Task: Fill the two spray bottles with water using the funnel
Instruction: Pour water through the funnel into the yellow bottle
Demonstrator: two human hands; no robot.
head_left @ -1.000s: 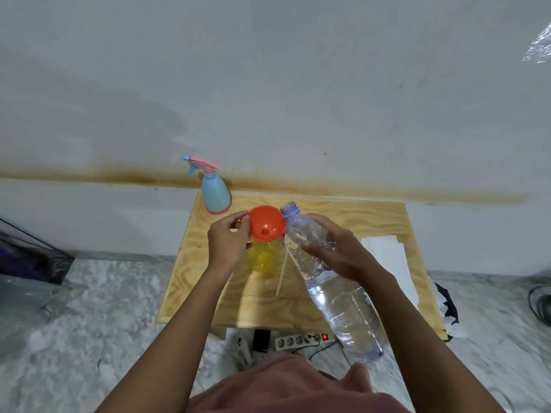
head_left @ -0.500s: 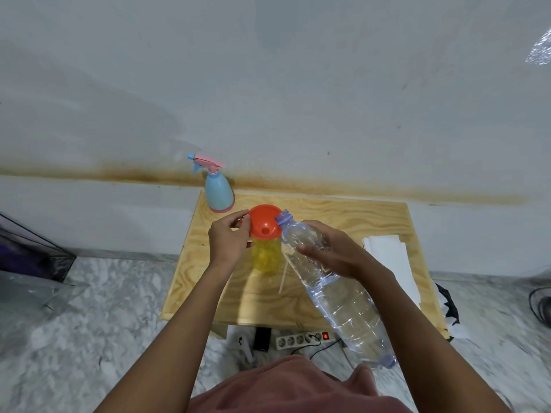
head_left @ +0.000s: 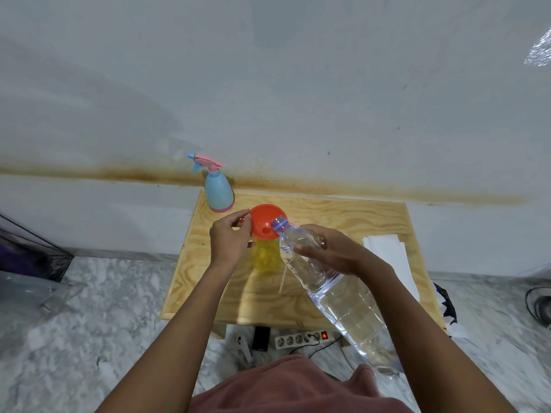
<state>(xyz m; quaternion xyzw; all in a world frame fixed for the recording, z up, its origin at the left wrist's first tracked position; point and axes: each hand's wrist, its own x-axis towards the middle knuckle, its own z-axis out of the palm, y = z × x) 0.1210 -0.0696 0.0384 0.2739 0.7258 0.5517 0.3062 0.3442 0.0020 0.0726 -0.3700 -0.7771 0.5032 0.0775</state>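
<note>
L hand (head_left: 231,239) pinches the left rim of the orange funnel (head_left: 262,219), thumb & fingers curled on the edge. The funnel sits upright in the neck of the yellow bottle (head_left: 265,257), which stands on the table (head_left: 343,216), left of centre. The yellow bottle is see-through; its fill level can't be made out.

R hand (head_left: 334,251) grips the water bottle (head_left: 343,302) round its upper part, fingers wrapped over the top & thumb on the near side. This clear plastic bottle is tilted, base toward the person & raised off the table, w/ water pooled in the lower part. Its mouth, w/ a blue ring on the neck, lies over the funnel's right rim, touching or just above it; which one can't be told. Whether water is running can't be seen either.

The blue bottle (head_left: 219,192), w/ pink trigger head screwed on, stands upright at the table's back-left corner, near the wall & apart from the funnel.

A thin pale tube (head_left: 282,280) lies on the table just right of the yellow bottle, partly under the water bottle. White paper (head_left: 390,257) lies on the table's right side. A power strip (head_left: 301,338) w/ a lit red switch lies on the floor by the near edge.
</note>
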